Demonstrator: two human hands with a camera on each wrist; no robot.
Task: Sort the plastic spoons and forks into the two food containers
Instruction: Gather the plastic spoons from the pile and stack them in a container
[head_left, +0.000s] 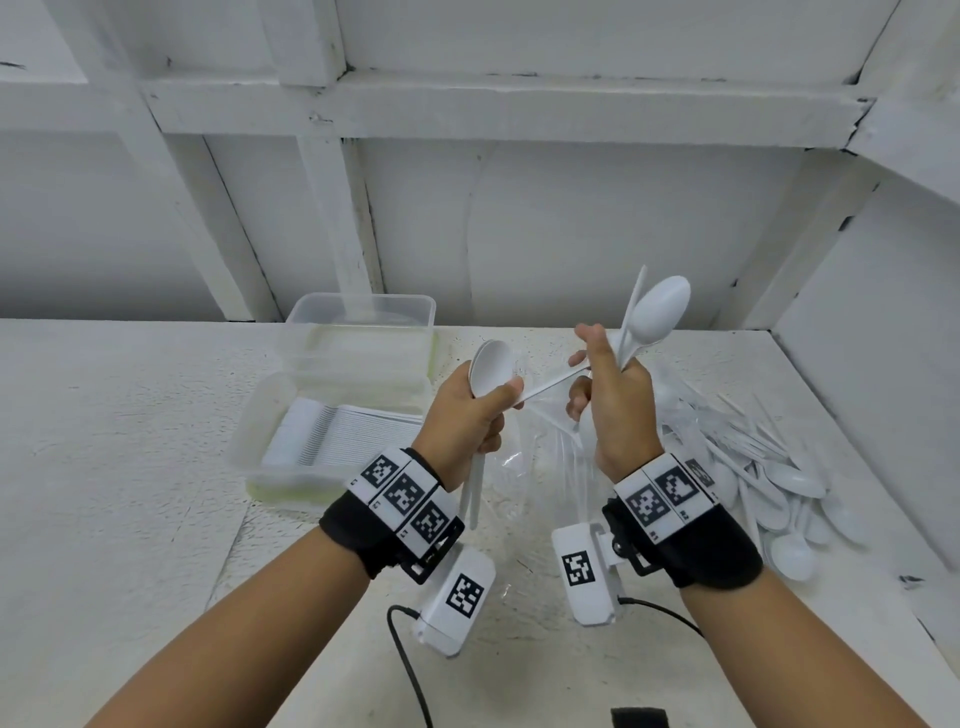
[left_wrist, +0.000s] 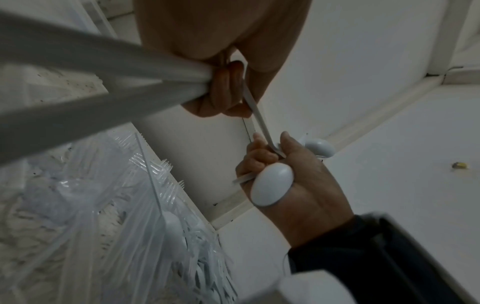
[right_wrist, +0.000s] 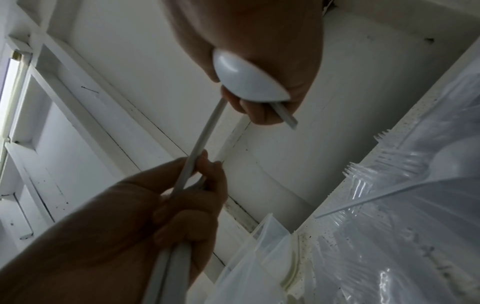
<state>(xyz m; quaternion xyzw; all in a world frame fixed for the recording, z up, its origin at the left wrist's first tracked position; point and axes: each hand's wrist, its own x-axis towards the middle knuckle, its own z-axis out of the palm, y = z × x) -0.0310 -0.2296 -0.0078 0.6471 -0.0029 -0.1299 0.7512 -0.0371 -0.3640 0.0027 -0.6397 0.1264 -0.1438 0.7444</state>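
My left hand (head_left: 498, 400) grips white plastic spoons (head_left: 491, 369), bowls up, with their handles (left_wrist: 103, 72) hanging below the fist. My right hand (head_left: 587, 358) grips another bunch of spoons (head_left: 657, 312), and one bowl (right_wrist: 246, 82) lies in its palm. A single thin spoon handle (head_left: 550, 382) spans between both hands, and the left fingers (right_wrist: 205, 170) pinch its end. The near clear container (head_left: 249, 457) holds a neat row of stacked spoons. Behind it stands the second clear container (head_left: 363, 306); I cannot tell what it holds.
A loose pile of white spoons and forks (head_left: 769, 467) lies at the right by the side wall. A clear plastic bag (head_left: 545, 467) with cutlery in it lies under my hands. A black cable (head_left: 410, 670) trails off the front edge of the white table (head_left: 104, 467).
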